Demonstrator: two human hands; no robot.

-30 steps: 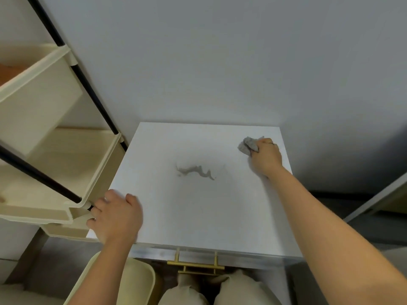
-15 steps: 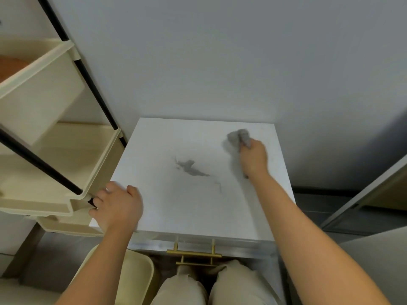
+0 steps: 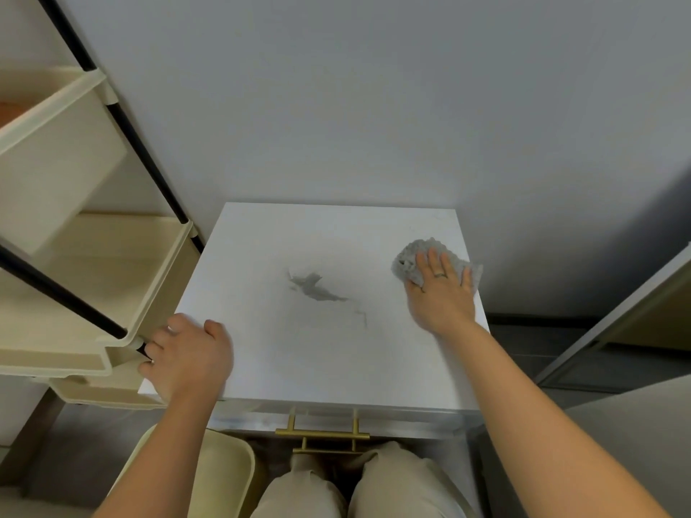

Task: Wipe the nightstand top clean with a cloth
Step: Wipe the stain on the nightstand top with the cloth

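The grey cloth (image 3: 407, 261) lies by the nightstand top's (image 3: 299, 364) right edge, pressed flat under the right hand's (image 3: 439, 297) straight, slightly spread fingers (image 3: 433, 261). The left hand (image 3: 187, 360) grips the front-left corner, fingers curled.

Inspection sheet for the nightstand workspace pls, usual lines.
Surface: white nightstand top; dark smear near the middle, away from the cloth.
Job's things: grey cloth lies on the top at the back right.
Clutter: nothing seen on the top.
Grippers: right hand presses the cloth with straight fingers; left hand grips the front-left corner, fingers curled over the left edge.
Cables: nothing seen.
Surroundings: cream shelf rack close on the left; grey wall behind; brass drawer handle at the front; cream bin low on the left.
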